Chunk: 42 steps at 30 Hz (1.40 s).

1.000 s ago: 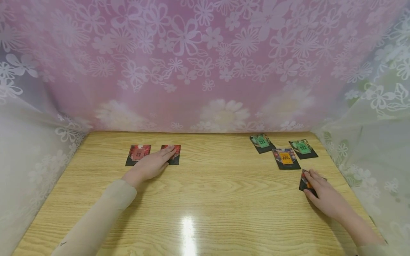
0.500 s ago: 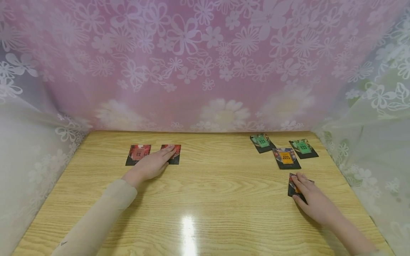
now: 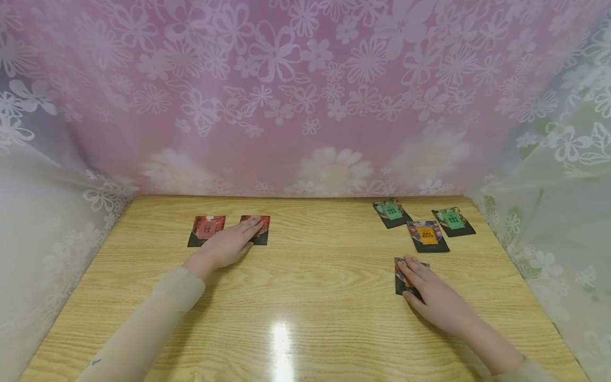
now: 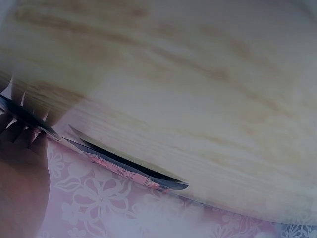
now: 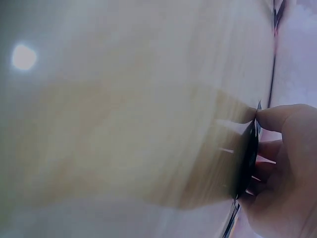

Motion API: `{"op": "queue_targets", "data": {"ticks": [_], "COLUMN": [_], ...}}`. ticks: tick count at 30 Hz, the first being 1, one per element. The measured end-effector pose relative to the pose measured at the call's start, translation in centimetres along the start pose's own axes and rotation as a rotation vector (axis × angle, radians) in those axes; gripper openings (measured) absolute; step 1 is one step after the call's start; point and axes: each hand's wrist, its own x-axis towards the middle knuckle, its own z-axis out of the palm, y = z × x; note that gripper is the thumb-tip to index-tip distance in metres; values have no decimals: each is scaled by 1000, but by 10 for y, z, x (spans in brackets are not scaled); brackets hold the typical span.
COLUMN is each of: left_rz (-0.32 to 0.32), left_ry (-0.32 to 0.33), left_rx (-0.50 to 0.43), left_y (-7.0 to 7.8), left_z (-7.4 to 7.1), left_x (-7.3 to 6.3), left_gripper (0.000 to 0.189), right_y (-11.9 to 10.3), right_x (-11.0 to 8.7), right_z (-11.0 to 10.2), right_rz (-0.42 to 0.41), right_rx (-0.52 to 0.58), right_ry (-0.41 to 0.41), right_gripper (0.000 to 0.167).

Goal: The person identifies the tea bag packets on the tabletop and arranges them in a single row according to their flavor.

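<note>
My left hand (image 3: 225, 248) lies with straight fingers on a small black-and-red packet (image 3: 261, 240) at the table's far left. A matching red packet (image 3: 202, 229) lies just left of it, partly behind the hand; its edge-on shape (image 4: 124, 168) shows in the left wrist view. On the right side, my right hand (image 3: 436, 298) presses extended fingers on a black packet with an orange label (image 3: 400, 286), covering most of it. The right wrist view has this packet (image 5: 249, 161) flat beneath the fingers, thumb at its edge. Another orange-labelled packet (image 3: 428, 237) lies beyond that hand.
Two green-labelled packets (image 3: 391, 212) (image 3: 453, 220) lie near the back right of the wood-grain table (image 3: 305, 286). Flowered pink cloth (image 3: 305, 106) hangs along the back edge, and pale sheer cloth (image 3: 563, 228) hangs at the sides.
My right hand has slid leftward across the table, carrying the orange-labelled packet under its fingers. The left hand and the other packets have stayed in place.
</note>
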Motion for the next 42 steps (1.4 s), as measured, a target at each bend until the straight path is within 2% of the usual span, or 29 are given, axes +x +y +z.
{"op": "queue_targets", "data": {"ticks": [10, 21, 30, 37, 42], "left_rz": [12, -6, -7, -3, -6], "left_ry": [21, 2, 10, 22, 16], "left_rx": [7, 3, 0, -1, -12], "left_y": [1, 0, -1, -1, 0], "left_z": [2, 4, 5, 5, 2], "left_x": [2, 3, 3, 3, 2], "left_gripper": [59, 59, 59, 59, 59], "right_y": [-31, -55, -74, -88, -98], "right_x": [36, 78, 110, 134, 151], "right_z": [6, 16, 21, 23, 28], "right_rz": [-106, -179, -181, -188, -152], "right_rx": [-2, 29, 119, 172, 223], "right_ry": [29, 27, -5, 0, 14], "right_gripper": [69, 67, 69, 69, 69]}}
